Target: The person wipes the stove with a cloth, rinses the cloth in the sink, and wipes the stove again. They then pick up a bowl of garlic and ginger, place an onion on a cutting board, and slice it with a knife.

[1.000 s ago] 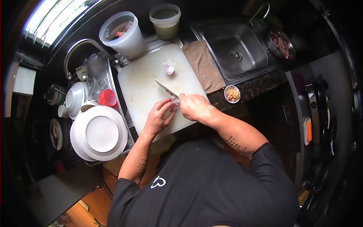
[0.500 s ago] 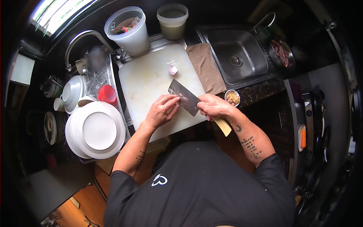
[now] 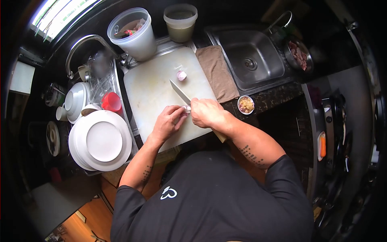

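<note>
My right hand [image 3: 207, 113] is closed around the wooden handle of a cleaver [image 3: 179, 92]. The blade stands on edge over the white cutting board [image 3: 149, 88] and points away from me. My left hand [image 3: 168, 122] pinches a small piece of shallot [image 3: 186, 108] on the board, fingertips right beside the blade. Farther up the board lies another pink-and-white shallot piece [image 3: 182, 76], with thin scraps behind it. Most of the cleaver's handle is hidden under my right hand, and its butt end shows below my wrist.
White plates [image 3: 104, 142] and a red cup [image 3: 111, 102] stand left of the board. Two plastic tubs [image 3: 135, 38] are behind it. To the right are a brown cloth [image 3: 217, 74], a sink [image 3: 252, 60], a small bowl of chopped bits [image 3: 246, 105] and a bowl of meat [image 3: 297, 55].
The cleaver has turned from lying broadside to standing on edge, its tip farther up the board. My right hand has moved left, close to my left hand, where the shallot piece now shows.
</note>
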Demonstrator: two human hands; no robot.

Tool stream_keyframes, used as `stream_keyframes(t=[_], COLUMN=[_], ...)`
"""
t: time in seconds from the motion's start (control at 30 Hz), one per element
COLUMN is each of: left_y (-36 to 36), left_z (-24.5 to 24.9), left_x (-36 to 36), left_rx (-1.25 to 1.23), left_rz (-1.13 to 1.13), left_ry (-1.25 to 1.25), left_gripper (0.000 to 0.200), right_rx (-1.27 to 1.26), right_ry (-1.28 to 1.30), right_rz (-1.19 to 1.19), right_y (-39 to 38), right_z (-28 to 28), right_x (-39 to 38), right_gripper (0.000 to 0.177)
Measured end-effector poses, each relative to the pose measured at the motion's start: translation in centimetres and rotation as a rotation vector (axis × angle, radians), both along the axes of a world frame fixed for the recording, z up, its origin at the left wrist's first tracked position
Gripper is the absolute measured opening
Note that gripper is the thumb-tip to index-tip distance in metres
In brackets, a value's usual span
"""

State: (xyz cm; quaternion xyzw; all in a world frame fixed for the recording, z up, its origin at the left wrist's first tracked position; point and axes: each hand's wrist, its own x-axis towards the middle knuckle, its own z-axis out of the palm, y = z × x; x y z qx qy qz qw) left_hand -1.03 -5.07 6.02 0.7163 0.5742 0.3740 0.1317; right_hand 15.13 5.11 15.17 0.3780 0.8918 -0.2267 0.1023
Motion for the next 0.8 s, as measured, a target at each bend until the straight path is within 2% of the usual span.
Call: stream_keyframes(t=[0.07, 0.13, 0.2, 0.23, 0.27, 0.33, 0.43, 0.47, 0.53, 0.57, 0.6, 0.67, 0.7, 0.73, 0.8], left_y=[-0.3, -0.5, -0.4, -0.4, -0.4, 0.3, -0.5, -0.4, -0.2, -0.3, 0.0, -0.6, -0.7, -0.8, -0.8], left_z=[-0.3, -0.5, -0.7, -1.0, -1.2, -1.2, -1.4, -1.4, -2.1, -2.4, -2.3, -1.9, -1.7, -1.7, -2.1], left_x=[0.2, 0.2, -0.1, -0.2, -0.2, -0.8, -0.8, -0.9, -1.1, -1.0, -1.1, -1.0, -1.0, -1.1, -1.1], left_rx=[0.035, 0.03, 0.029, 0.042, 0.052, 0.08, 0.091, 0.096, 0.11, 0.107, 0.113, 0.128, 0.105, 0.108, 0.104], left_rz=[0.052, 0.067, 0.083, 0.075, 0.064, 0.055, 0.033, 0.032, 0.019, 0.008, 0.011, 0.0, -0.008, -0.006, 0.019], left_ry=[-0.002, -0.013, -0.026, -0.05, -0.074, -0.058, -0.016, 0.008, -0.024, -0.054, -0.059, -0.001, -0.015, -0.015, -0.04], left_gripper=[0.025, 0.025, 0.025, 0.024, 0.022, 0.021, 0.021, 0.021, 0.022, 0.022, 0.022, 0.023, 0.023, 0.023, 0.023], right_rx=[-0.071, -0.11, 0.033, 0.024, 0.027, 0.06, -0.097, -0.093, 0.049, 0.033, 0.039, 0.043, -0.071, -0.068, 0.066], right_ry=[-0.148, -0.139, 0.061, 0.068, 0.054, 0.154, -0.049, -0.05, 0.044, -0.001, -0.006, 0.105, 0.022, 0.023, 0.039], right_rz=[0.172, 0.181, 0.055, -0.054, -0.065, -0.033, 0.148, 0.144, -0.116, -0.146, -0.143, 0.04, 0.082, 0.084, -0.09], right_y=[0.4, 0.2, -2.2, -3.2, -3.6, -2.0, -0.1, -1.0, -3.5, -3.8, -2.6, -0.6, -0.5, -1.3, -3.7], right_z=[3.1, 1.6, -1.0, -3.7, -4.2, -3.3, 1.4, -0.2, -4.6, -4.2, -3.9, -3.5, -0.6, -1.4, -3.7], right_x=[-1.0, 0.1, 1.7, 1.5, 1.1, 0.1, -0.5, -0.2, 0.4, -0.2, -0.5, -0.8, -1.0, -0.9, -0.5], right_gripper=[0.025, 0.023, 0.02, 0.019, 0.022, 0.021, 0.022, 0.022, 0.026, 0.027, 0.027, 0.023, 0.022, 0.022, 0.022])
